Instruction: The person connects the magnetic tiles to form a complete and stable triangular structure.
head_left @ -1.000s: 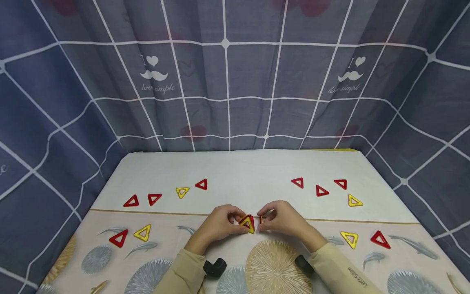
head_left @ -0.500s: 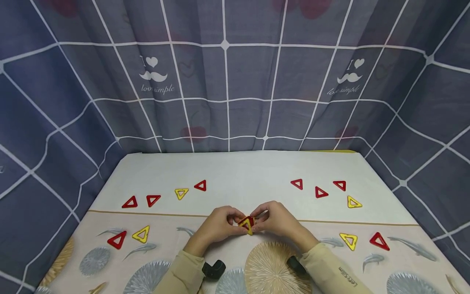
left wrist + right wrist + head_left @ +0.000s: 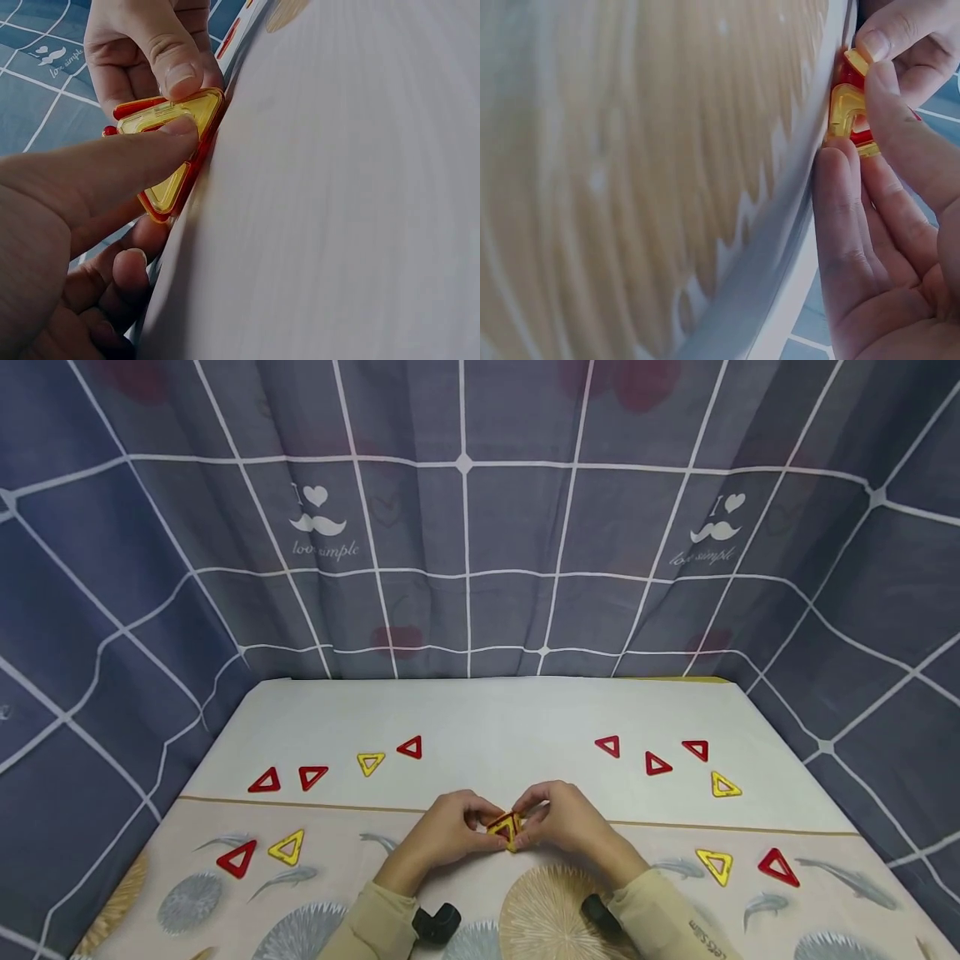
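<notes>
Close above the table's front middle, my left hand (image 3: 444, 833) pinches a small pyramid-like cluster of red and yellow magnetic triangle tiles (image 3: 504, 829). The left wrist view shows my left thumb pressed on a yellow triangle tile (image 3: 174, 187), with red edges behind it. My right hand (image 3: 564, 820) pinches a yellow triangle tile (image 3: 843, 105) on the right side of the cluster. In the right wrist view, red parts show behind this tile. The tiles touch one another. Fingers hide the cluster's back, and whether every edge meets I cannot tell.
Flat on the table (image 3: 510, 718) lie several loose triangles. On the left are red tiles (image 3: 237, 858) and yellow tiles (image 3: 287, 847); on the right, yellow tiles (image 3: 715, 865) and red tiles (image 3: 778, 867). A grid-patterned curtain (image 3: 510, 527) surrounds the back and sides.
My right hand has moved left, bringing its tile from apart to against the cluster. My left hand keeps its grip. The head view has tilted slightly; the loose tiles stay put.
</notes>
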### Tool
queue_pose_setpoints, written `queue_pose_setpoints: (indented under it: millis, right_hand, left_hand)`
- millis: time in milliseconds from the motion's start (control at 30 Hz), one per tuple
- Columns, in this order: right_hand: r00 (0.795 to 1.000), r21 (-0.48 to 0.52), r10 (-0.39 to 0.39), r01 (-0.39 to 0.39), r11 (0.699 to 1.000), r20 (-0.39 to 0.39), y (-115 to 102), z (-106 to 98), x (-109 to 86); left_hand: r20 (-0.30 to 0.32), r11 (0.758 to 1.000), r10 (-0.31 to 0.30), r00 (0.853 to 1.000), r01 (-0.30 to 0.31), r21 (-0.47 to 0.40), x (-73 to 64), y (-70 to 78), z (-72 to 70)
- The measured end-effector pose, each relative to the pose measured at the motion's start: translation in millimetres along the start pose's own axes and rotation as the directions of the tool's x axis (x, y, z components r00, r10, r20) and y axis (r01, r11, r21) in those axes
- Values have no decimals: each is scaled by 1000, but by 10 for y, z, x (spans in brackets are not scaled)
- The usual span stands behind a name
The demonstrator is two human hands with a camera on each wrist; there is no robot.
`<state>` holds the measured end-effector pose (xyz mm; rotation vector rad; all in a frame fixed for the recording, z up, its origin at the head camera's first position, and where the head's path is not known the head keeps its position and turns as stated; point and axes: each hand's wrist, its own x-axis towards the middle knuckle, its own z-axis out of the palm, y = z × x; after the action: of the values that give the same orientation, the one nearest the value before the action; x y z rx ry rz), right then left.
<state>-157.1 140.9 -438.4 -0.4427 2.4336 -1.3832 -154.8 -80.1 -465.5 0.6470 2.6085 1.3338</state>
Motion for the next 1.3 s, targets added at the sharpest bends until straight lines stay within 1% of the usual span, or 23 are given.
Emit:
queue_pose_setpoints:
  millis: [233,300,467,567,767,900,967,1100,1200,1300]
  right_hand:
    - [999,-17,1,-2,1000,-34,41,61,-63]
    - [999,-16,-1,0,1000,-38,55,75,-82]
    - [999,1,-27,27,1000,-19,91,92,-124]
    - [1000,45,-30,30,999,3,115,90,-156]
    - [1000,153,4,-9,988,30,133,61,-233]
    - [998,180,13,-24,983,58,119,11,-283]
    - [998,168,10,-21,986,65,122,-36,-316]
    - [999,79,-3,0,997,42,170,-188,-397]
    - [1000,6,4,-4,1000,0,233,-325,-478]
    - [999,-47,17,-20,999,-48,300,-445,-572]
  left_hand:
    - [39,1000,2,999,-1,-30,-29,-4,53]
    - [47,1000,7,999,-6,-25,-37,-4,70]
    - [59,998,30,998,-32,46,-64,-5,123]
    - [64,996,28,998,-33,78,-76,2,145]
    - [66,994,17,998,-23,103,-77,29,183]
    - [55,990,19,998,-26,136,-73,47,187]
    - [46,987,20,999,-27,158,-67,61,165]
    - [37,983,-7,999,0,182,-30,102,92]
    - [36,976,-31,999,23,215,30,130,33]
    - [12,962,-41,999,37,270,98,137,-38]
